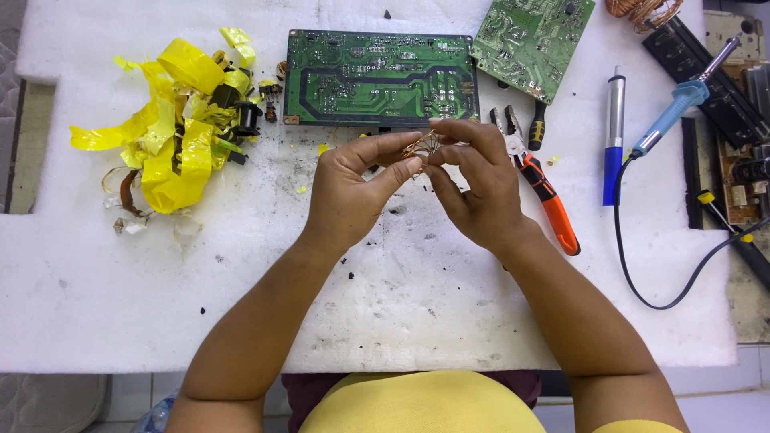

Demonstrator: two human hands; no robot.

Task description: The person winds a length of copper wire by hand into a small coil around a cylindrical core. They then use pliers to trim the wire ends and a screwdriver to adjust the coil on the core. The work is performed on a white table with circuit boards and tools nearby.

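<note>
Small tangle of thin copper wire (pixel 423 146), reddish-gold and loosely bunched, pinched between both hands just below the large green circuit board (pixel 381 78). Left hand (pixel 353 192) and right hand (pixel 475 186) each close thumb and fingertips on the wire; its far side is hidden, so its full shape is uncertain. Right of the board: orange-handled pliers (pixel 539 181), a blue desoldering pump (pixel 613 136). Left of the board: a heap of yellow tape (pixel 172 128) on the white foam surface (pixel 120 297).

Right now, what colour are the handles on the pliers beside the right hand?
Orange with black trim. The pliers lie on the white foam mat; the head view shows them plainly.
</note>
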